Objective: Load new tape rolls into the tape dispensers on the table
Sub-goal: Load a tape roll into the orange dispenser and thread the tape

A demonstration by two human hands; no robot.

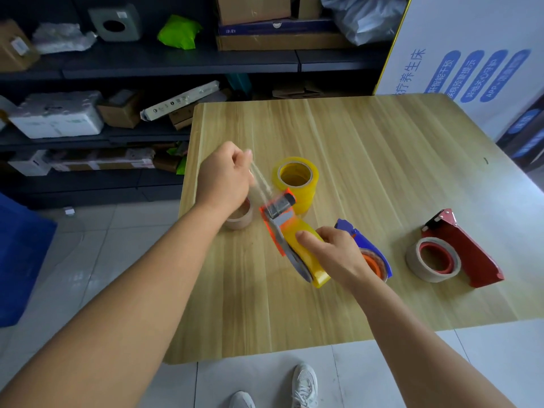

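Catalogue of the worktop, read left to right, all places given from the orange dispenser held above the worktop's near middle.

1. Left hand: up and left of the dispenser, fingers pinched closed on the free end of a clear tape strip. The strip runs taut down to the dispenser's front roller. It looks thin, light and sticky, likely to curl or cling to itself if slackened; best held by its very end, as here.

2. Spent cardboard core: just left of the dispenser, lying on the worktop, partly hidden by the left wrist.

3. Orange dispenser: tilted, nose up and away from the person, carrying a yellow tape roll. Rigid plastic, light enough for one hand.

4. Spare yellow roll: just behind the dispenser, lying flat with its hole up. Stiff and smooth-sided; take it by the rim.

5. Right hand: wrapped closed over the loaded roll and the dispenser's rear.

6. Blue dispenser: just right, largely behind the right hand, with an orange-hubbed roll in it.

7. Red dispenser: well to the right, on its side, a pale roll on its hub.
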